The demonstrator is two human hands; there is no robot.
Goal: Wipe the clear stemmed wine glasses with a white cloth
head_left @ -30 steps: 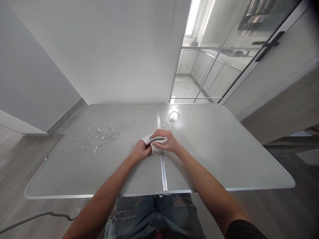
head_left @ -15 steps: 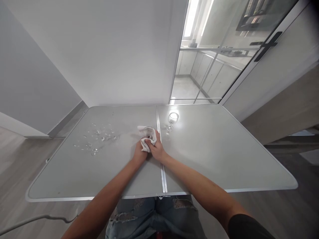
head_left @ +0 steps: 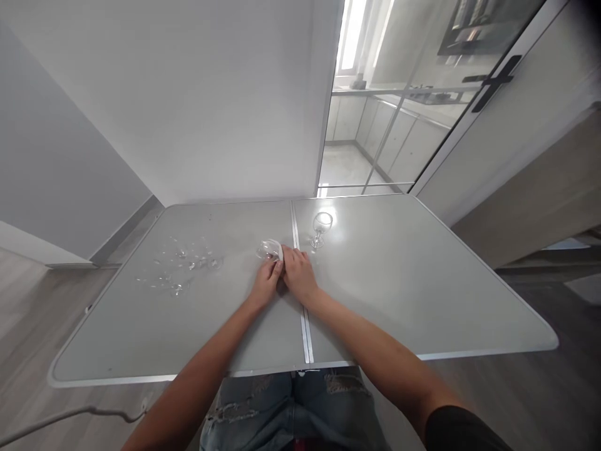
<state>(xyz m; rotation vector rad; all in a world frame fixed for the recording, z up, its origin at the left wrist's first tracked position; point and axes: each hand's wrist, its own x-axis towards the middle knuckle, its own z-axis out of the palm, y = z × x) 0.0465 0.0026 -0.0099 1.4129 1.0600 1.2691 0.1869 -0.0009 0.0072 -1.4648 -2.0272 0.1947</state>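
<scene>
A clear stemmed glass lies tilted between my hands, its bowl toward the left. My left hand is closed round the near side of the glass. My right hand is wrapped round the other end, with a white cloth pressed inside it; only a thin strip of the cloth shows. The right fingers hide the foot of the glass. Just beyond my right hand, another stemmed glass stands upright on the table.
Several clear glasses are grouped on the left half of the pale folding table. A metal seam runs down its middle. Behind it are a white wall and a glass door. A cable lies at lower left.
The glass has turned from its opening facing up to lying tilted leftward. My right hand has rolled over its end, and the cloth is now mostly covered by the fingers.
</scene>
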